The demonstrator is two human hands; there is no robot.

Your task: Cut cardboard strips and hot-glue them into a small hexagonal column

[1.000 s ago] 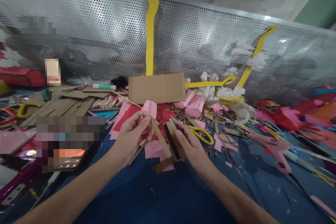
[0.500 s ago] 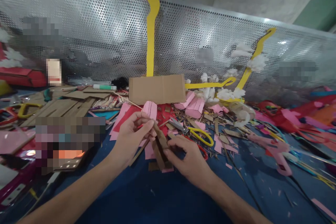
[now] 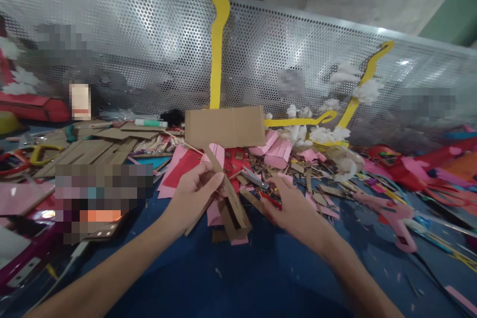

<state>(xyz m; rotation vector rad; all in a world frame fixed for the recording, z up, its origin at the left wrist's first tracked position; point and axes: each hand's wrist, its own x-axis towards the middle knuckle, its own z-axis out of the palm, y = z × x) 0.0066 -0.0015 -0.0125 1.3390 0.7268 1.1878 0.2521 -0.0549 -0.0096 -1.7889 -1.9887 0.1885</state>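
Observation:
My left hand point(image 3: 199, 191) pinches a folded strip of brown cardboard point(image 3: 231, 198) between thumb and fingers. The strip slants down toward the table, its lower end over other cardboard bits and pink paper. To its right, my right hand point(image 3: 288, 206) has its fingers curled over the red and yellow handles of a pair of scissors point(image 3: 255, 179). The grey blades point up and left, while the hand covers most of the handles. Behind my left hand, a pink paper piece point(image 3: 216, 153) with drawn lines lies near red sheets.
A cardboard panel point(image 3: 225, 126) with a yellow hooked strip point(image 3: 216, 69) stands against the perforated metal screen point(image 3: 156, 35). A pink glue gun point(image 3: 391, 213) lies right; its cord runs forward. Cardboard strips point(image 3: 89, 154) and a glue stick point(image 3: 151, 123) lie left. Scraps litter the blue table point(image 3: 208, 283).
My right hand has let go of the cardboard strip and moved right and up onto the scissors' handles. My left hand keeps the strip, whose upper end now shows above the fingers.

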